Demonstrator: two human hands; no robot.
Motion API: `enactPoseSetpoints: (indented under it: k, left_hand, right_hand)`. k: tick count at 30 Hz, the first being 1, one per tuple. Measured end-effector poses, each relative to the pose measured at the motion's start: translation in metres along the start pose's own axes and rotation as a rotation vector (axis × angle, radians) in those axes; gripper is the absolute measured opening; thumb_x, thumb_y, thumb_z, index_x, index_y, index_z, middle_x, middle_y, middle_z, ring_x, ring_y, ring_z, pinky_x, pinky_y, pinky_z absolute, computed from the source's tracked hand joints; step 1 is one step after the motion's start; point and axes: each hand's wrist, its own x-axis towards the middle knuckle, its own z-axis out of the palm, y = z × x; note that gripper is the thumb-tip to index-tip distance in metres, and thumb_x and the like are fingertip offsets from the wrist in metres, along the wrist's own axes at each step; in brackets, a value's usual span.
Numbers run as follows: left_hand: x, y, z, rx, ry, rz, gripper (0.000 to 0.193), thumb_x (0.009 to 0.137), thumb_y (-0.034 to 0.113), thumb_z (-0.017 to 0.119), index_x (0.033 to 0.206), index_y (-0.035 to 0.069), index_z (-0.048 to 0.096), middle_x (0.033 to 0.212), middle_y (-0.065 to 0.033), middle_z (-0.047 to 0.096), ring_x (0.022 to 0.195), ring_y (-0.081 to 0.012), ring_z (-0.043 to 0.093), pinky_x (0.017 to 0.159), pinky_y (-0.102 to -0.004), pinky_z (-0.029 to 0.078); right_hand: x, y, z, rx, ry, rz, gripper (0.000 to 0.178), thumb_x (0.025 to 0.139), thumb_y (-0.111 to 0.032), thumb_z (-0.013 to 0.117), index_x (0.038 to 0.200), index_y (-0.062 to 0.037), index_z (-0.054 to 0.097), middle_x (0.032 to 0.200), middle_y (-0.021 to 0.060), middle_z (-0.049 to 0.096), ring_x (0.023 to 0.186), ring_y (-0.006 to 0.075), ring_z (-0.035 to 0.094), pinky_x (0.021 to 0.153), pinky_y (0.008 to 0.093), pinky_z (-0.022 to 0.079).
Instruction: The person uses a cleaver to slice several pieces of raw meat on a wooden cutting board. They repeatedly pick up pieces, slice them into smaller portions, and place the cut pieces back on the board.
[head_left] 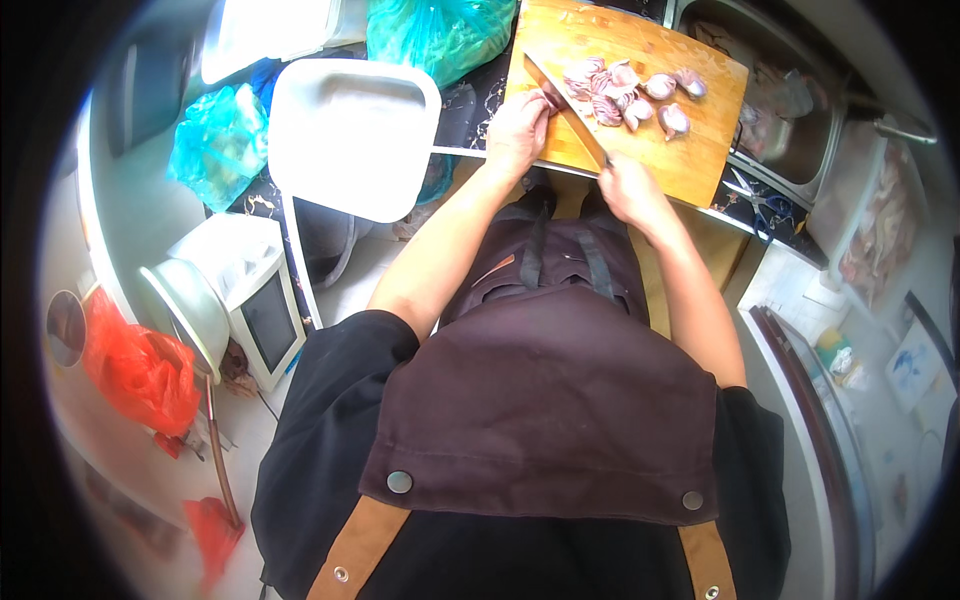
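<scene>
A knife (pixel 568 108) is gripped by its handle in my closed right hand (pixel 632 188), its long blade slanting up and left across a wooden cutting board (pixel 690 155). Left of the blade, the bent fingers of my left hand (pixel 520 128) press on a dark purplish piece (pixel 552 98), mostly covered by the fingers and knife. Several purple-and-white streaked pieces (pixel 625 90) lie right of the blade. They look like bulbs of garlic or small red onions; I cannot tell which.
Left of the board is a white basin (pixel 355 140) beside green plastic bags (pixel 440 40). A metal sink (pixel 800 140) adjoins the board's right side. Scissors (pixel 755 200) lie near the counter's front edge. A red bag (pixel 140 365) hangs at far left.
</scene>
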Motion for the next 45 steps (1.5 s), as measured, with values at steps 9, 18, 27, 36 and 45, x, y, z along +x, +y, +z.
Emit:
enactPoseSetpoints:
  k: [9,18,27,36,45]
  left_hand:
    - [-0.004,-0.001,0.004,-0.025,0.015,-0.072,0.01,0.086,0.005,0.073,0.096,0.008,0.072,0.099,-0.0083,0.072,0.091,-0.0306,0.07,0.08,-0.0385,0.058]
    - [-0.006,-0.006,0.006,-0.001,0.04,-0.004,0.013,0.085,0.006,0.075,0.097,0.009,0.073,0.103,-0.008,0.072,0.091,-0.031,0.07,0.079,-0.0397,0.058]
    - [-0.01,-0.011,0.009,0.02,0.018,-0.032,0.019,0.081,0.004,0.073,0.099,0.008,0.073,0.101,-0.0096,0.068,0.09,-0.0334,0.068,0.078,-0.0418,0.057]
    - [-0.012,-0.009,0.006,0.071,-0.058,-0.105,0.027,0.083,0.005,0.074,0.11,0.011,0.075,0.11,-0.0119,0.07,0.097,-0.0343,0.07,0.083,-0.0413,0.059]
    - [-0.012,-0.012,0.009,0.054,-0.02,-0.046,0.024,0.081,0.004,0.074,0.105,0.008,0.073,0.105,-0.0111,0.069,0.094,-0.0327,0.069,0.081,-0.0406,0.058]
  right_hand:
    - [-0.047,0.031,-0.038,0.182,-0.108,0.148,0.025,0.093,-0.011,0.057,0.112,0.0035,0.063,0.08,0.019,0.061,0.078,0.0272,0.063,0.08,0.0398,0.052]
    - [-0.067,-0.02,-0.03,-0.049,0.07,0.055,0.031,0.097,-0.013,0.059,0.124,0.0011,0.062,0.097,0.0297,0.069,0.096,0.0466,0.068,0.085,0.0478,0.052]
    - [-0.049,-0.036,-0.015,-0.151,0.078,-0.001,0.02,0.095,-0.013,0.054,0.108,-0.0007,0.064,0.094,0.0274,0.07,0.09,0.0471,0.068,0.08,0.0553,0.053]
    - [-0.001,-0.037,0.011,-0.121,0.161,-0.114,0.018,0.092,-0.012,0.055,0.1,0.0018,0.063,0.092,0.0301,0.067,0.088,0.0476,0.067,0.08,0.0558,0.053]
    - [0.003,-0.037,0.008,-0.169,0.076,-0.049,0.022,0.091,-0.011,0.056,0.108,0.0025,0.063,0.096,0.0317,0.068,0.09,0.048,0.068,0.082,0.0552,0.054]
